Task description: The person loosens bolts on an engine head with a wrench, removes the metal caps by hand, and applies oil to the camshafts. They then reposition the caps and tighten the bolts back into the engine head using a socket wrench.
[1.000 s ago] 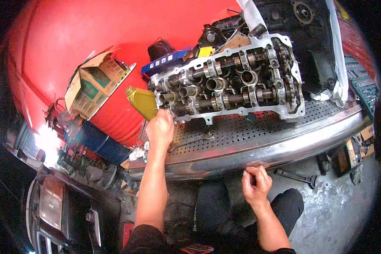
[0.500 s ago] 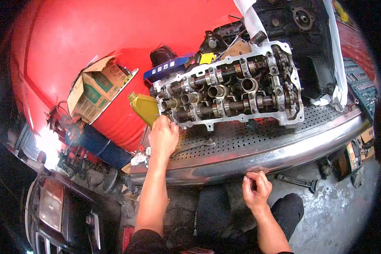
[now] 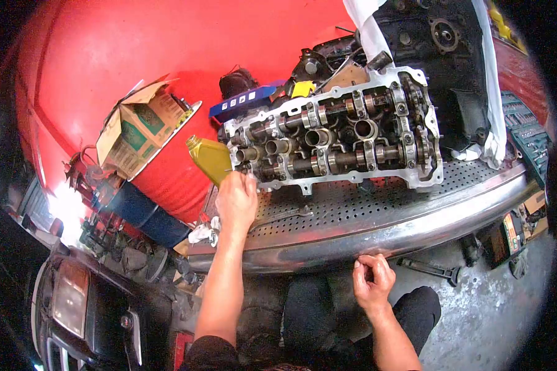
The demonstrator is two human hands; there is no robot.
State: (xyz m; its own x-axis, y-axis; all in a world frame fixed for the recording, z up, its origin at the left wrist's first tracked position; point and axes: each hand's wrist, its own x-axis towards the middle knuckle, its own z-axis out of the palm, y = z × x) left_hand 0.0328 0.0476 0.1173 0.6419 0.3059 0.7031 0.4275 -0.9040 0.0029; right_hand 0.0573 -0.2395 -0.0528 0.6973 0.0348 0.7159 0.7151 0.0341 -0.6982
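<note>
We see the perforated metal workbench point(image 3: 328, 248) across centre and right; over it, upper centre to right, the engine cylinder head point(image 3: 335, 162), camshafts exposed. The gold bottle point(image 3: 209, 159) leans by its left end. Our left hand point(image 3: 236, 204) is pinched together at its lower-left corner, contents indiscernible; our right hand point(image 3: 374, 281), lower right, is loosely closed.

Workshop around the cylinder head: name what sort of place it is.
Probably a car repair garage: a cylinder head sits on a perforated metal bench, a socket set lies beyond, and a car's headlight shows nearby.
</note>
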